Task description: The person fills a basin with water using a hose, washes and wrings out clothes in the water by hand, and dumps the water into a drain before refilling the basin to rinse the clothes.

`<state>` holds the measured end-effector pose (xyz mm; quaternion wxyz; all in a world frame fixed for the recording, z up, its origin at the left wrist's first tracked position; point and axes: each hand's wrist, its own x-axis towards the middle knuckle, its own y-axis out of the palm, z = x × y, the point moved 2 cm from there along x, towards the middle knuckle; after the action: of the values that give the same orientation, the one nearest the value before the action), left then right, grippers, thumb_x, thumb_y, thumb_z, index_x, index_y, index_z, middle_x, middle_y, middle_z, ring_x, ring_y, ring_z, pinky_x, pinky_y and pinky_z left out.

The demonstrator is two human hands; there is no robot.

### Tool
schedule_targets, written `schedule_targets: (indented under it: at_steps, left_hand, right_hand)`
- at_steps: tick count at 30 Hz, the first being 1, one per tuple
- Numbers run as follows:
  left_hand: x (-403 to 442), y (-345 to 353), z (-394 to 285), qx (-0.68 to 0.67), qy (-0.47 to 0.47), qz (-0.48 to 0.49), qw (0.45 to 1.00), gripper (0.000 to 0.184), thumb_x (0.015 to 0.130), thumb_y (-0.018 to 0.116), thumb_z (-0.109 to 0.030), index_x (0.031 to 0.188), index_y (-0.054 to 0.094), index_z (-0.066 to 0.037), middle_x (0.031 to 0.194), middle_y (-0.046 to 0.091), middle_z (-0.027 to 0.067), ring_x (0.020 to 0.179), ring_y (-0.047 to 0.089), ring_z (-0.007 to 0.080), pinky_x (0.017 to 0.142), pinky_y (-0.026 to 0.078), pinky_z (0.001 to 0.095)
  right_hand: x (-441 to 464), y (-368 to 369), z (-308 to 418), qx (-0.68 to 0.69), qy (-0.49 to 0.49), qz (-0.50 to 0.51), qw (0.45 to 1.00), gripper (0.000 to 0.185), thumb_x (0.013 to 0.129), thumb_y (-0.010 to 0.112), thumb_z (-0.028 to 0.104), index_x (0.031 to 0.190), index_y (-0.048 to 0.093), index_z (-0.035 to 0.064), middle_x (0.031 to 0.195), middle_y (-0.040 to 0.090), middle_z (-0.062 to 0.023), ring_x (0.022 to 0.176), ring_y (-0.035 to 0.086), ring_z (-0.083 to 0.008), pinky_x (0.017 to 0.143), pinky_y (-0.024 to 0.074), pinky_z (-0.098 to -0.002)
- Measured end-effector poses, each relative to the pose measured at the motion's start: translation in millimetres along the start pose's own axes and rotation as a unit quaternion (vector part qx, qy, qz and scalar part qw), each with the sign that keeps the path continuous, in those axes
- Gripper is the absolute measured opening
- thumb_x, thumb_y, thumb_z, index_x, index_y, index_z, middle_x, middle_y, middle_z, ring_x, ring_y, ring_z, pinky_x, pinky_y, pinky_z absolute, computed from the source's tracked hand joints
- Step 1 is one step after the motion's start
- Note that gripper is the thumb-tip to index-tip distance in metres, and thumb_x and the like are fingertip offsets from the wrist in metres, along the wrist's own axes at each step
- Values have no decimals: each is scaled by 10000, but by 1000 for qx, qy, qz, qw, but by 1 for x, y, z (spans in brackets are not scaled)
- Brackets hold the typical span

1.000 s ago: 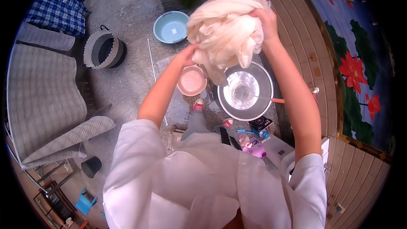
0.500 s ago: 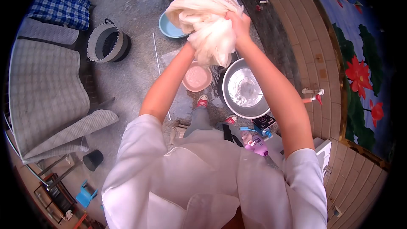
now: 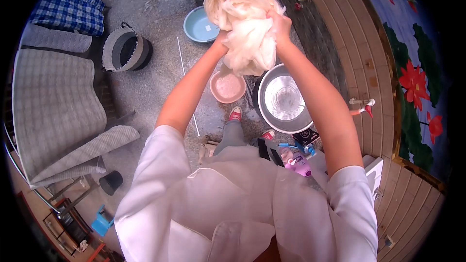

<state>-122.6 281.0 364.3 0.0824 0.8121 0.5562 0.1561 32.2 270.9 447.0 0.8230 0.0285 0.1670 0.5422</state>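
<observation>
A big bunched cream-white cloth [image 3: 245, 24] hangs in the air at arm's length, sheer and loosely folded. My right hand [image 3: 280, 24] is closed on its right side, with the fingers pressed into the folds. At its lower left, my left hand [image 3: 224, 41] grips the cloth too, though its fingers are largely hidden by the fabric. Below the cloth stand a pink basin [image 3: 228, 87] with cloudy liquid and a large metal basin [image 3: 284, 98]. A light blue basin [image 3: 200, 25] sits behind my left hand.
On the left are a woven basket [image 3: 125, 48], a rack draped with a grey quilted mat [image 3: 58, 92] and a blue checked cloth [image 3: 68, 2]. A thin white pole [image 3: 187, 85] lies on the ground. Near my right side are a purple bottle [image 3: 297, 165] and a wall tap [image 3: 364, 106].
Both hands have shifted slightly right with the cloth, whose bundle has turned and gathered a little. More of the light blue basin shows now.
</observation>
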Motion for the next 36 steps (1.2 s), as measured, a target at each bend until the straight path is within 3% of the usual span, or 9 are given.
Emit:
schedule_targets:
  at_steps: [8, 11, 14, 15, 17, 22, 31, 33, 36]
  left_hand:
    - [-20, 1, -22, 114, -68, 4, 991, 577, 742, 661, -213, 1220, 410, -7, 1191, 482, 113, 1069, 467, 183, 921, 379, 300]
    - [-29, -12, -19, 193, -193, 33, 961, 449, 699, 681, -172, 1084, 542, 11, 995, 599, 75, 896, 556, 147, 808, 440, 277]
    - [-28, -7, -21, 215, -136, 96, 962, 526, 686, 677, -172, 1144, 494, 11, 1082, 558, 89, 963, 529, 166, 851, 417, 291]
    - [-27, -1, -24, 215, -128, 74, 965, 445, 649, 668, -141, 1061, 559, -15, 942, 616, 76, 865, 570, 156, 793, 439, 277]
    - [-20, 0, -14, 264, -134, 78, 952, 455, 637, 674, -159, 1056, 564, -22, 941, 618, 80, 869, 572, 156, 795, 437, 277]
    - [-9, 28, -8, 317, -162, 123, 926, 465, 632, 659, -132, 1067, 547, -11, 992, 603, 70, 906, 550, 142, 824, 420, 267]
    - [11, 74, 19, 282, -223, 250, 899, 456, 649, 678, -139, 1072, 556, -19, 997, 607, 79, 901, 557, 161, 838, 420, 279]
    - [14, 78, 23, 275, -250, 259, 892, 451, 653, 672, -140, 1072, 557, -21, 999, 606, 78, 901, 556, 163, 837, 421, 281]
    - [24, 93, 26, 257, -295, 261, 883, 446, 655, 663, -144, 1071, 558, -19, 1001, 604, 79, 901, 555, 164, 836, 422, 281]
  right_hand:
    - [9, -43, 43, -24, -23, -9, 999, 216, 588, 613, 111, 719, 599, -60, 695, 596, -93, 586, 563, -171, 551, 442, -282]
    - [16, -82, 71, -101, -59, 19, 993, 177, 629, 605, 118, 725, 606, -31, 689, 596, -71, 593, 559, -142, 553, 439, -268]
    - [8, -124, 89, -290, -133, 95, 943, 234, 635, 605, 156, 808, 632, 2, 722, 621, -63, 628, 572, -129, 588, 454, -272]
    - [6, -138, 89, -289, -132, 96, 943, 234, 635, 605, 156, 808, 632, 2, 722, 621, -63, 628, 572, -129, 588, 454, -272]
    - [-3, -160, 91, -434, -174, 104, 878, 334, 621, 615, 172, 916, 633, 17, 787, 646, -113, 701, 612, -177, 660, 471, -295]
    - [-6, -222, 67, -552, -170, 121, 808, 428, 622, 618, 186, 1029, 596, 54, 932, 627, -170, 897, 597, -308, 800, 447, -357]
    - [-1, -303, 29, -513, -204, 1, 834, 432, 619, 603, 136, 1041, 580, 42, 969, 608, -187, 934, 573, -334, 812, 440, -371]
    - [3, -315, 31, -534, -264, -19, 803, 418, 616, 594, 135, 1020, 583, 27, 932, 616, -182, 897, 578, -346, 792, 445, -382]
    - [7, -332, 20, -570, -235, -89, 783, 410, 625, 566, 124, 1024, 581, 30, 945, 610, -180, 908, 567, -350, 812, 435, -376]
